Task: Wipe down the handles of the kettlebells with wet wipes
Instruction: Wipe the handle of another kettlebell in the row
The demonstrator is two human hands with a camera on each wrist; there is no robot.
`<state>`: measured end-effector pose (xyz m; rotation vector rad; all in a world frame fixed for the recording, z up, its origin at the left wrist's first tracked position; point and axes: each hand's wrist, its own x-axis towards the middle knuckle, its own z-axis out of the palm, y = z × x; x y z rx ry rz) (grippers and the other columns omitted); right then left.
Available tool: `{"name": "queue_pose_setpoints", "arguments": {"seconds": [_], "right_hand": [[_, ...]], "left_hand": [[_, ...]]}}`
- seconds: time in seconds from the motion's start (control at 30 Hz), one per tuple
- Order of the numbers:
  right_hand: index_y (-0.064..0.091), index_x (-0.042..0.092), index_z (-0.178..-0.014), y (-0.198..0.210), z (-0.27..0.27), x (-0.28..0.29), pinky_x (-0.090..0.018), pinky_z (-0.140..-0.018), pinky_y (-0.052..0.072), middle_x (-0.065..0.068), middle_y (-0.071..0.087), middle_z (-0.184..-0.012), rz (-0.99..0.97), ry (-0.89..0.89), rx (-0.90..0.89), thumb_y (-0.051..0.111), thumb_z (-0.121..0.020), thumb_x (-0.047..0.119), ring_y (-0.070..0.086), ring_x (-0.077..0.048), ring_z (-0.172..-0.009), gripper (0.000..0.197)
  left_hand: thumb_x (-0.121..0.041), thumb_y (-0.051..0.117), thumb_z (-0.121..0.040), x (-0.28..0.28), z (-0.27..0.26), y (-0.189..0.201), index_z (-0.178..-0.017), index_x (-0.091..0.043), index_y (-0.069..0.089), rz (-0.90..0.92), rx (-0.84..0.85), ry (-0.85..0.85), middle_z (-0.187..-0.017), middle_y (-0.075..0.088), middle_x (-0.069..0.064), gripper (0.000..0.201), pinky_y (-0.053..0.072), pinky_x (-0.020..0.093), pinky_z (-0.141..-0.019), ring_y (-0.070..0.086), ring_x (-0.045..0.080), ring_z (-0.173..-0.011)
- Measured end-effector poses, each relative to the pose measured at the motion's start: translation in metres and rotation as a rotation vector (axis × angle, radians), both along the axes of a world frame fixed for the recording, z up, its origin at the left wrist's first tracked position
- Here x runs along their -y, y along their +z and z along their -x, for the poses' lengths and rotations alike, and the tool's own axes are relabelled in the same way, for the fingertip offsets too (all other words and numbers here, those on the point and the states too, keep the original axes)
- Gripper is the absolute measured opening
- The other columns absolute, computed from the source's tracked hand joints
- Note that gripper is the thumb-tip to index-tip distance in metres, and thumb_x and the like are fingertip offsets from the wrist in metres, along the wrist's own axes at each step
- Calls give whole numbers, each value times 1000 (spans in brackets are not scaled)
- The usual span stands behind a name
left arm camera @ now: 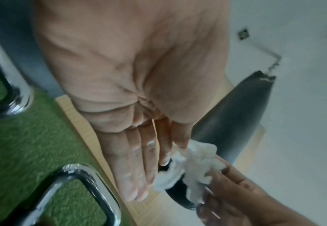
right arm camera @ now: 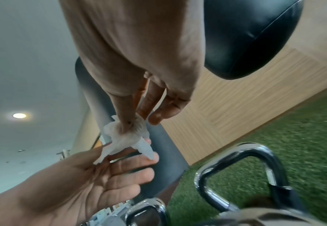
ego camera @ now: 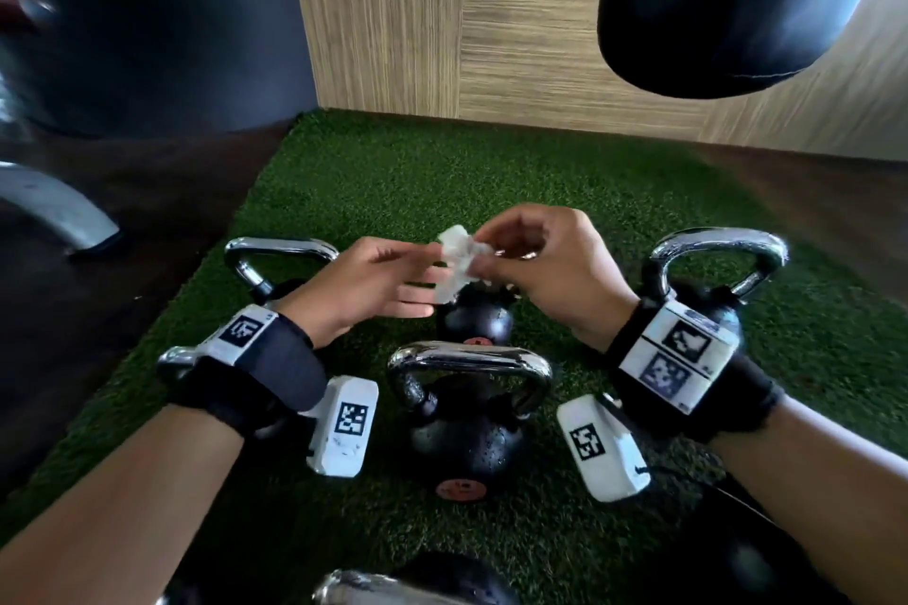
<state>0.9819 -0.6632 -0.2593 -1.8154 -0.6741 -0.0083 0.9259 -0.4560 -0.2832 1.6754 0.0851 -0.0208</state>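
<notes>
A crumpled white wet wipe (ego camera: 457,263) hangs in the air between both hands, above the kettlebells. My left hand (ego camera: 432,270) pinches its left side with thumb and forefinger, the other fingers straight beneath it. My right hand (ego camera: 484,260) pinches its right side. In the left wrist view the wet wipe (left arm camera: 193,162) sits at my left hand's (left arm camera: 173,150) fingertips. The right wrist view shows my right hand (right arm camera: 137,120) gripping the wet wipe (right arm camera: 124,137). Black kettlebells with chrome handles stand on the green turf (ego camera: 373,172): one in front (ego camera: 467,356), one under the hands (ego camera: 474,319), one left (ego camera: 280,248), one right (ego camera: 717,243).
Another kettlebell (ego camera: 393,590) lies at the bottom edge. A black punching bag (ego camera: 737,0) hangs at the upper right before a wood-panel wall (ego camera: 442,39). A grey metal machine leg (ego camera: 54,206) rests on the dark floor at the left.
</notes>
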Motion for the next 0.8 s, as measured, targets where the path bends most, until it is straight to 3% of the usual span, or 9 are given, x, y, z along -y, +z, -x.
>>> {"name": "queue_pose_setpoints", "arguments": {"seconds": [0.07,0.13,0.23,0.33,0.43,0.53,0.67,0.73,0.8], "right_hand": [[75,10,-85,6,3,-12,-32,-73,60,-5,78,-84,-27,21,14,91,-69,7,72,-16,-74,23],[75,9,-84,8,3,-16,-32,-77,61,-4,78,-85,-27,31,23,91,-69,8,74,-19,-78,22],[76,16,-79,7,0,-15,-15,-65,53,3,76,-79,-6,5,68,93,-66,16,65,2,-66,21],[77,15,-77,5,-1,-16,-10,-57,47,4,74,-73,-25,14,51,95,-64,17,59,5,-59,23],[78,14,-79,4,-2,-13,-10,-58,48,3,76,-73,-44,-4,35,96,-62,19,63,4,-60,25],[75,21,-92,2,-3,0,-11,-62,52,6,78,-74,-20,-4,25,96,-61,22,72,2,-68,37],[68,30,-107,-17,-5,20,-23,-78,58,5,80,-87,66,60,-38,85,-69,5,75,-7,-81,49],[69,30,-101,-37,-14,42,-27,-73,55,5,78,-87,142,-78,-40,69,-72,-6,73,-13,-81,47],[67,27,-98,-69,-18,62,-25,-66,49,3,76,-84,264,-200,-132,59,-74,-11,68,-18,-77,46]], "left_hand": [[-27,59,-99,5,5,5,-114,-7,72,127,-11,33,-111,77,16,28,62,38,-89,76,29,-101],[-28,63,-92,5,10,11,-114,-3,72,215,1,56,-109,77,19,35,64,34,-83,77,27,-98],[-22,69,-84,4,19,17,-119,2,71,254,11,66,-110,76,22,43,64,29,-77,78,25,-94],[-12,71,-83,11,20,21,-120,6,69,241,-7,134,-112,74,25,41,63,27,-73,78,24,-88],[-11,72,-84,15,17,25,-117,8,69,241,-16,156,-110,75,22,38,63,27,-72,78,22,-86],[-12,77,-72,20,13,18,-105,3,74,201,17,125,-98,79,12,36,61,23,-68,77,16,-81],[-25,87,-66,15,12,-4,-87,-4,74,-54,105,89,-86,75,9,32,57,25,-70,68,14,-79],[-39,91,-70,14,13,-14,-85,-18,77,-399,215,90,-80,76,2,29,48,26,-71,64,7,-76],[-46,87,-70,15,19,-22,-87,-41,75,-640,322,95,-73,73,-13,22,49,20,-69,64,-7,-67]]}}
